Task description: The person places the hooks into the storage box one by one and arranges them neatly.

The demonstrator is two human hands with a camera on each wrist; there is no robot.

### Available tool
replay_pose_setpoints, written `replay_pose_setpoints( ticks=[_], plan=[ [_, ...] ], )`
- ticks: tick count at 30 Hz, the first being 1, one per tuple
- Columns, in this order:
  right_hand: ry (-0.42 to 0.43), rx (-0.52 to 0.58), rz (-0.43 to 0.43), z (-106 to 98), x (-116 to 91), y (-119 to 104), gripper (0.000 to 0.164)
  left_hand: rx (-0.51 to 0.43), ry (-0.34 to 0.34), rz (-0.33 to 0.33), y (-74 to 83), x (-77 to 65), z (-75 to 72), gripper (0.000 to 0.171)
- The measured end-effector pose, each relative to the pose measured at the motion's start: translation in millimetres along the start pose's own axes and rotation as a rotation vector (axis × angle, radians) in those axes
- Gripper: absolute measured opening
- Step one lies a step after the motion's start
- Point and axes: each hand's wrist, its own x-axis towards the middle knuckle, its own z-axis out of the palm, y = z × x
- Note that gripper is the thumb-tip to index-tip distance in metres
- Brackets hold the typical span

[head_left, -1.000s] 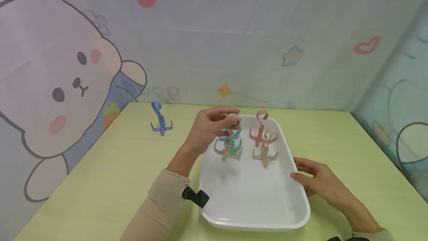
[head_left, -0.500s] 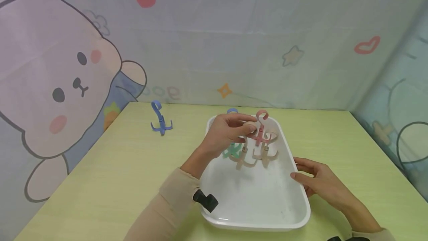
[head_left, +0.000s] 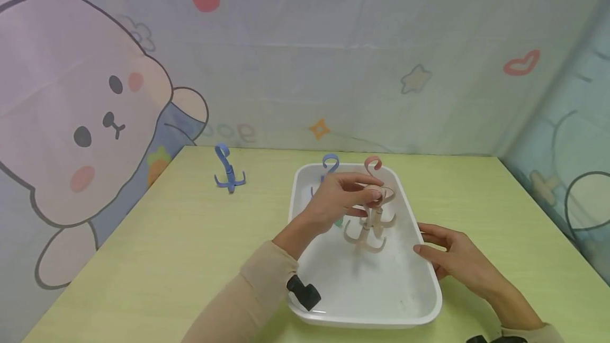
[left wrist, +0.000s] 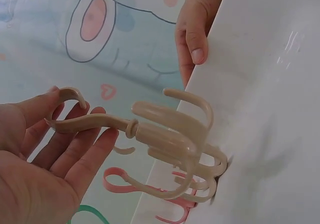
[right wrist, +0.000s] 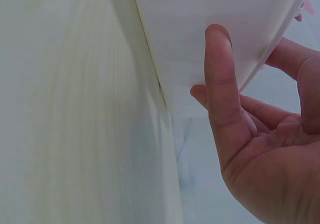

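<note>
My left hand [head_left: 340, 200] pinches the curled top of a beige multi-prong hook hanger [head_left: 364, 234], which hangs prongs-down over the white tray [head_left: 362, 290]. In the left wrist view, thumb and fingers are at the bend of this hanger's [left wrist: 165, 139] top hook, and its prongs overlap another beige hanger [left wrist: 205, 171]. That second one stands in the tray near the right wall. My right hand [head_left: 457, 258] holds the tray's right rim, thumb over the edge; the right wrist view shows its fingers [right wrist: 220, 69] against the outer wall.
A pink hanger [head_left: 373, 165] and a blue hanger [head_left: 330, 162] stand at the tray's far end. A green hanger [head_left: 339, 222] is mostly hidden behind my left hand. Another blue hanger [head_left: 231, 176] stands on the yellow-green table [head_left: 167, 258], left of the tray. A patterned cloth backdrop [head_left: 295, 57] rises behind.
My left hand has carried the beige hanger rightward and nearer to me, from beside the green hanger to in front of the other beige one. My right hand stays at the rim.
</note>
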Motion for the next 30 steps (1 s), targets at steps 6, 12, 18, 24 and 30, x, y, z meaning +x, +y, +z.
replay_pose_setpoints(
  ticks=[6,12,18,24,30],
  plan=[
    [0.007,-0.004,0.013,0,0,0,0.071,-0.046,-0.012,-0.038,-5.8,4.1,6.0,0.028],
    [0.014,-0.012,0.031,1,0,1,0.072,-0.050,-0.020,-0.059,-7.0,5.2,10.1,0.029],
    [0.009,-0.002,0.025,1,0,0,0.072,-0.062,-0.027,-0.097,-9.0,7.0,13.1,0.029],
    [0.004,0.001,0.020,0,1,0,0.072,-0.053,-0.040,-0.103,-9.4,8.3,15.0,0.029],
    [0.001,0.000,0.025,-1,1,0,0.072,-0.068,-0.050,-0.127,-11.9,9.1,16.7,0.030]
  ],
)
